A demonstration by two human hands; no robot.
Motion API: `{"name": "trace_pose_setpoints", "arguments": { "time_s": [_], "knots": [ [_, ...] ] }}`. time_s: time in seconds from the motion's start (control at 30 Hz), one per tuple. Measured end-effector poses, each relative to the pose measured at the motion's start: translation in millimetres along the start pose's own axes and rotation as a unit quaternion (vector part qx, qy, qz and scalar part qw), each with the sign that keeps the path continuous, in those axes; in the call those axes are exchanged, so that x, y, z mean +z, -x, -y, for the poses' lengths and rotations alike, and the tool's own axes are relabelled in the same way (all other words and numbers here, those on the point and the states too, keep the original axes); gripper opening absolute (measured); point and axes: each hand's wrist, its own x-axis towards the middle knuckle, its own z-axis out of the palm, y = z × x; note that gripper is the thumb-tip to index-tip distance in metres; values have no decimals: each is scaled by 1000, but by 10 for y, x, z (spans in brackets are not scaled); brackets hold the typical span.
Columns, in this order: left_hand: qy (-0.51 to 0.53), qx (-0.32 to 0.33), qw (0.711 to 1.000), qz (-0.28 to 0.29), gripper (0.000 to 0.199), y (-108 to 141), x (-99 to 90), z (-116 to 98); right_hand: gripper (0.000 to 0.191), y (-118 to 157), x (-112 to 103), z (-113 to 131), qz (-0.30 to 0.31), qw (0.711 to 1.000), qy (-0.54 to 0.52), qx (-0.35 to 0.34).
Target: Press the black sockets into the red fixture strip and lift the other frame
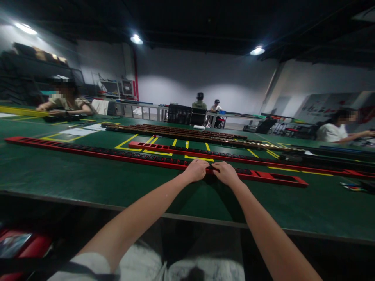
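Note:
A long red frame [281, 180] lies across the green table in front of me, with a row of black pieces [140, 155] set in it. My left hand [197, 170] is closed at the frame, right of its middle. Close beside it, my right hand [226, 173] is also closed, with its fingertips at the same black row. A small gap separates the two hands. Whatever the fingertips pinch is too small and hidden to make out.
Behind lies a second red frame [249, 159] with black pieces, then long brown strips [181, 134]. White papers [77, 131] lie at the left, cables [356, 187] at the right. People sit at both sides and in the background.

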Motion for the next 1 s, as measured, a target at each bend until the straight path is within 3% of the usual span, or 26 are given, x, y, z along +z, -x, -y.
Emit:
{"name": "trace_pose_setpoints", "arguments": {
  "time_s": [1.0],
  "knots": [
    [17,-6,1000,-23,39,29,13,-35,32,13,18,-7,-2,1000,7,-28]
  ]
}}
